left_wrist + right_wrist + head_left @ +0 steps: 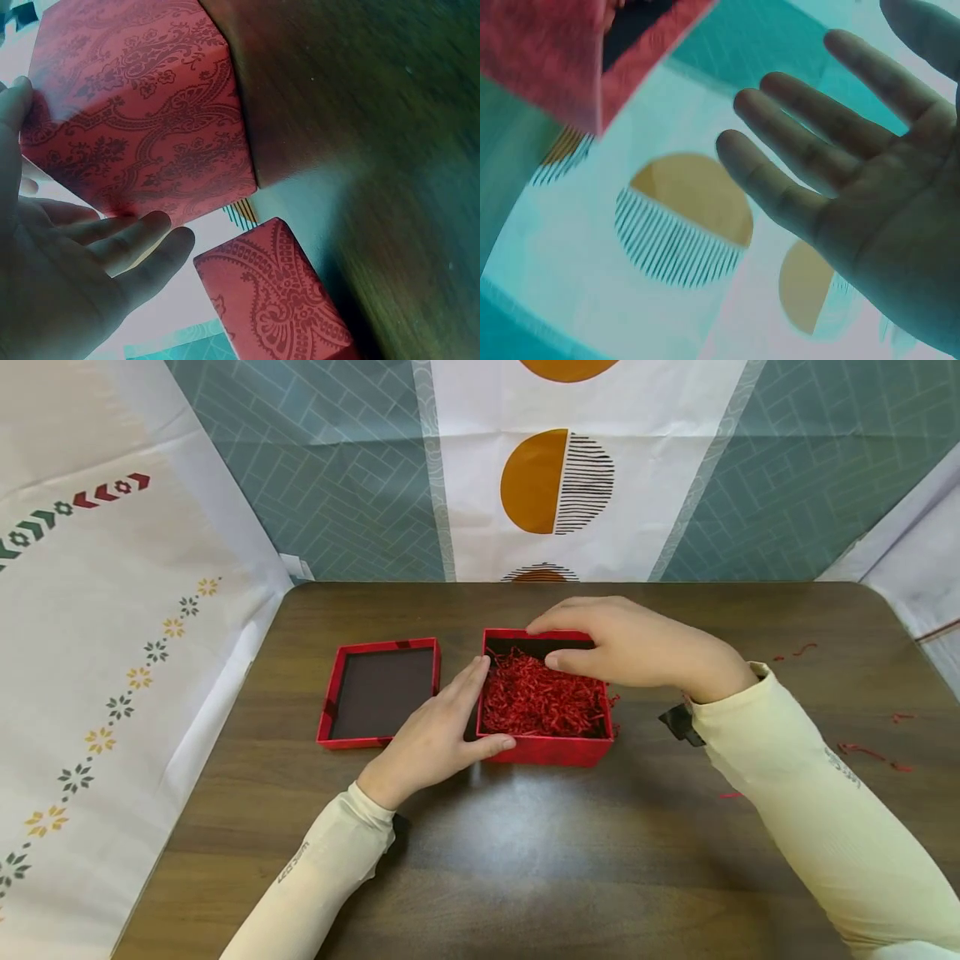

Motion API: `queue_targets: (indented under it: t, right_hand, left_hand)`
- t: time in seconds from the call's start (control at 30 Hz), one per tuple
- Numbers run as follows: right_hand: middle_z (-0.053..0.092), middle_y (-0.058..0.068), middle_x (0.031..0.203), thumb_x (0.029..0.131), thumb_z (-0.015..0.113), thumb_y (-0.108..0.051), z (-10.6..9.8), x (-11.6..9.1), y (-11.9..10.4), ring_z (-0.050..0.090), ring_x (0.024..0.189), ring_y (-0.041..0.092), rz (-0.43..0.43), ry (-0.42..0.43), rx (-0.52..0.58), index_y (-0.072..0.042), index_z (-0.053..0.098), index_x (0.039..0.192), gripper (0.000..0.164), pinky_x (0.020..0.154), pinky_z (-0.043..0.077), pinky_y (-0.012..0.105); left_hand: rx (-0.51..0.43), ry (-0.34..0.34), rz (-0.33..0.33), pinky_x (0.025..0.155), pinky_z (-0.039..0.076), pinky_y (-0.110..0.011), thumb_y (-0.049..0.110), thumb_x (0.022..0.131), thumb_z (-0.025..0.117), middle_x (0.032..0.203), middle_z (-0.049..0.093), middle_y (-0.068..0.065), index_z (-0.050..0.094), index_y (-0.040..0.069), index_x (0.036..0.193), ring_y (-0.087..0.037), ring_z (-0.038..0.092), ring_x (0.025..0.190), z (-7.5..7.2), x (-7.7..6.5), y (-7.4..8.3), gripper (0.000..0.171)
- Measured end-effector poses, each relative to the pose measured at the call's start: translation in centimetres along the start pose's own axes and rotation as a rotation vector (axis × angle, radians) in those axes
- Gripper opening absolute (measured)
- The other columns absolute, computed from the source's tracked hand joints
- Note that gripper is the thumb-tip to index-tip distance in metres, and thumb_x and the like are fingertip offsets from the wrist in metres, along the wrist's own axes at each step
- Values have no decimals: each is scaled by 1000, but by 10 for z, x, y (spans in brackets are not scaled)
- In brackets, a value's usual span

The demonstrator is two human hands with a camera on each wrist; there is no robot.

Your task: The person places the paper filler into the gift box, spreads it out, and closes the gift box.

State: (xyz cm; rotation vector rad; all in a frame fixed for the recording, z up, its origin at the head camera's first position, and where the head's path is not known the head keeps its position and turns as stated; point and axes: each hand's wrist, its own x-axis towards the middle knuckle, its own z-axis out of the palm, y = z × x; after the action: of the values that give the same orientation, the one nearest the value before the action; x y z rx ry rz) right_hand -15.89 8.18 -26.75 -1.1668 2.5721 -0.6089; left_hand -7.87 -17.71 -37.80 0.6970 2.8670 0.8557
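Note:
A red patterned box [551,751] stands on the table, filled with red shredded paper [536,697]. My left hand [438,727] lies along the box's left side, thumb at the front corner and fingers toward the back edge; in the left wrist view its fingers rest against the patterned wall [150,112]. Over the back right part of the box hovers my right hand [630,643], its fingers extended above the paper. The right wrist view shows those fingers spread, with nothing in the palm. Left of the box lies the red lid [378,742], dark inside face up.
Loose red paper shreds [862,750] lie scattered on the right of the brown table [570,860]. A few more cling outside the box's right edge. A patterned cloth [352,468] hangs behind the table, and a white one [150,610] along the left.

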Motion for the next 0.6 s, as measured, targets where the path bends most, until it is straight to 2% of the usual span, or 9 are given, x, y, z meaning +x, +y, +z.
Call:
queue_targets:
  t: [0.07,0.2,0.27,0.37,0.43,0.5,0.6]
  right_hand:
    - [59,2,137,100,67,-25,-8,-13,7,53,127,23,24,36,39,-15,62,139,40,104,41,50]
    - [56,5,141,101,65,-30,-18,-44,29,53,126,25,151,63,81,-18,58,143,44,99,43,50]
    - [55,9,142,101,64,-33,-20,-61,43,63,105,29,235,56,114,-21,55,146,47,85,50,48]
    - [56,13,140,101,65,-34,-20,-86,68,66,98,31,334,68,108,-22,53,148,50,77,51,46]
    - [58,16,138,101,65,-32,-19,-103,86,67,98,35,380,78,107,-19,52,148,51,79,51,50]
    - [59,18,137,101,66,-28,-17,-122,105,60,118,37,401,101,68,-13,53,147,51,89,46,53]
    - [60,24,133,101,65,-22,-13,-153,134,61,114,43,459,103,44,-4,52,145,49,84,51,51]
  left_hand:
    - [0,-4,-4,112,36,-48,62,93,63,167,16,-8,13,7,163,-23,25,149,0,1,1,102]
    - [11,-12,-6,111,36,-49,62,93,62,167,17,-10,13,7,163,-24,26,149,1,1,2,102]
    - [10,-19,-13,111,36,-49,63,93,62,167,16,-10,14,7,163,-25,27,149,1,1,3,102]
    - [9,-23,-23,111,35,-50,64,93,62,167,15,-9,15,6,162,-26,27,148,1,1,3,102]
    - [10,-25,-36,111,35,-50,64,92,62,168,14,-7,16,7,162,-26,27,149,1,1,3,101]
    - [13,-25,-42,111,35,-50,63,92,62,168,14,-6,17,7,162,-26,27,149,0,1,4,101]
    - [7,-30,-48,111,35,-50,63,93,63,168,13,-5,16,8,163,-26,27,149,0,-1,4,100]
